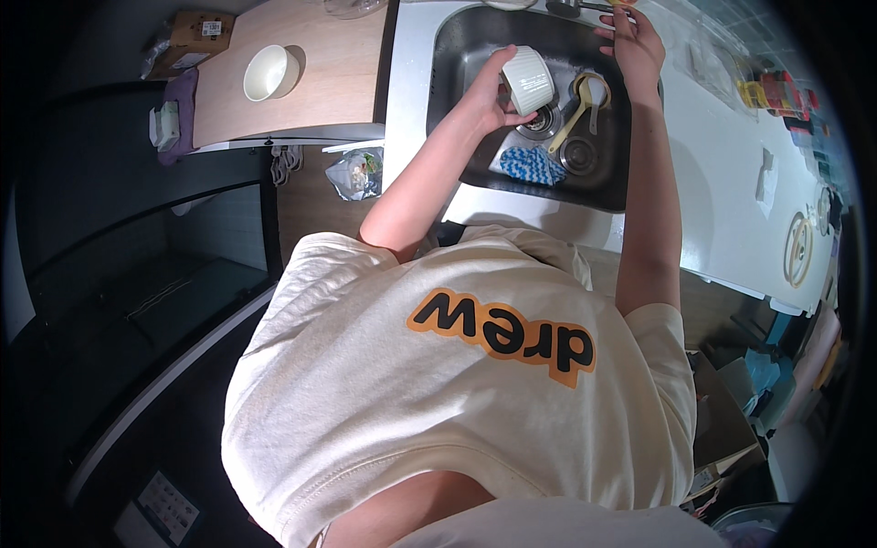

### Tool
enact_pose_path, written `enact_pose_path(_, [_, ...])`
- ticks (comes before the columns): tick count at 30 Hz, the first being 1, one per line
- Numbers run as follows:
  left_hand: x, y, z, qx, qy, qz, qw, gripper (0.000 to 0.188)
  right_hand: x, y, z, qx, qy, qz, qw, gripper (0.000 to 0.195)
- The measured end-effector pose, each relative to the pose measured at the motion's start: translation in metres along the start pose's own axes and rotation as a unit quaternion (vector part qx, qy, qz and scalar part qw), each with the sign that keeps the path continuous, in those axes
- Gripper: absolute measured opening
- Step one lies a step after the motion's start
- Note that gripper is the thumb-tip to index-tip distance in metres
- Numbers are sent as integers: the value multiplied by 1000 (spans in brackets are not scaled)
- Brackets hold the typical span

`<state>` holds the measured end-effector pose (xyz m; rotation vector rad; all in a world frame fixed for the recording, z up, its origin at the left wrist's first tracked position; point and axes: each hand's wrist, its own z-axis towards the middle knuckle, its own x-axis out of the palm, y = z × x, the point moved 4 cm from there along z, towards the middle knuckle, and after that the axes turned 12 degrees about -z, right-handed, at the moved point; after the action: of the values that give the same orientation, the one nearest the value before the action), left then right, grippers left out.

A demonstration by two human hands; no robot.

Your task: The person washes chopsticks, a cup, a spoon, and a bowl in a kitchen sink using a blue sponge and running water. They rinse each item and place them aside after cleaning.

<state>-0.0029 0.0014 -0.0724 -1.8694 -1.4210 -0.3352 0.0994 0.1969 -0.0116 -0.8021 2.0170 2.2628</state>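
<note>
Over the sink, my left hand [490,103] grips a white ribbed bowl [529,81], which is tipped on its side with its outer wall facing up. My right hand [637,51] is at the sink's far right corner with its fingers apart. Its fingertips are at a metal tap [565,7]; whether they touch it is hard to tell. Below the bowl, the stainless steel sink [473,161] holds a yellow ladle [572,123], a pale spoon [595,103], a blue-and-white cloth [533,166] and a round metal strainer or lid [578,155]. The drain [541,125] is partly hidden by the bowl.
On the wooden table [336,75] to the left stands a cream bowl [271,72], with a cardboard box [199,41] behind. A bag of scraps [356,172] hangs beside the counter. Bottles [781,96] line the back of the white counter [719,178] at right.
</note>
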Motion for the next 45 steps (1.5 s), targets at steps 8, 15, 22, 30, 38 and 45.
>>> enact_pose_path(8, [-2,2,2,-9,-4,-2,1000,64,-1,7,-5,5,-4,-4,1000,29])
enact_pose_path(15, [-2,2,1,-13,2,0,1000,64,-1,3,-5,5,-8,-1,1000,30])
enact_pose_path(22, [-2,0,-1,-2,15,4,1000,65,0,5,-6,1,-9,-9,1000,29])
enact_pose_path(30, [4,1,-2,-7,-17,28,999,56,8,-20,-13,18,26,81,996,37])
enact_pose_path(38, [13,-20,21,-8,139,144,980,46,50,-61,-37,19,213,146,966,42])
enact_pose_path(45, [-5,-34,41,-50,193,122,972,41,52,-28,-51,-12,354,100,930,34])
